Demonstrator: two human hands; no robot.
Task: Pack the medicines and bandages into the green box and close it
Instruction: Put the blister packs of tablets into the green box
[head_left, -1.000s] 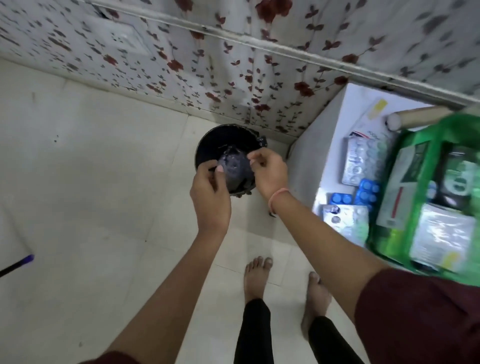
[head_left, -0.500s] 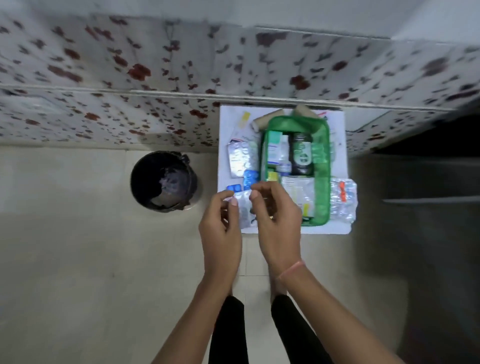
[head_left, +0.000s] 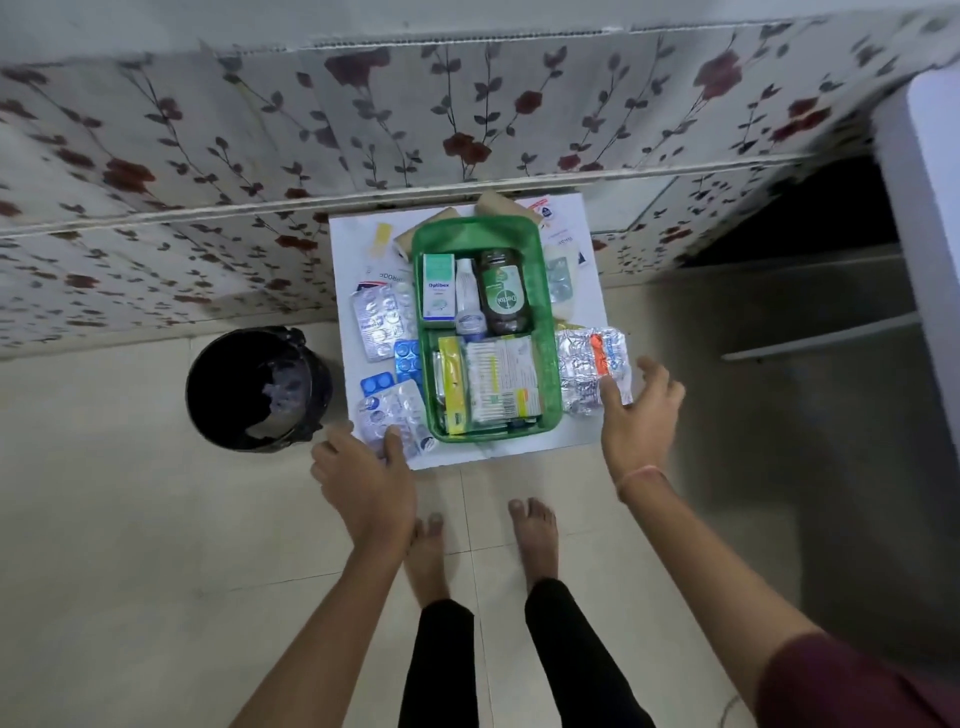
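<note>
Blister strips (head_left: 390, 418) at table's (head_left: 519, 454) near-left corner: light, slippery, best pinched by edge; left hand (head_left: 366, 480) spread over them, right hand (head_left: 636, 415) spread, empty, at foil strips (head_left: 592, 371) beside green box (head_left: 550, 374).

Box (head_left: 550, 332) mid-table (head_left: 524, 452), blister strips (head_left: 382, 322) either side.

The left hand (head_left: 363, 480) covers the near corner of a silver pill strip (head_left: 395, 415). The green box (head_left: 485, 234) hides parts of 2 bandage rolls (head_left: 496, 203) at the far side. Print on the loose strips is too small to read.
</note>
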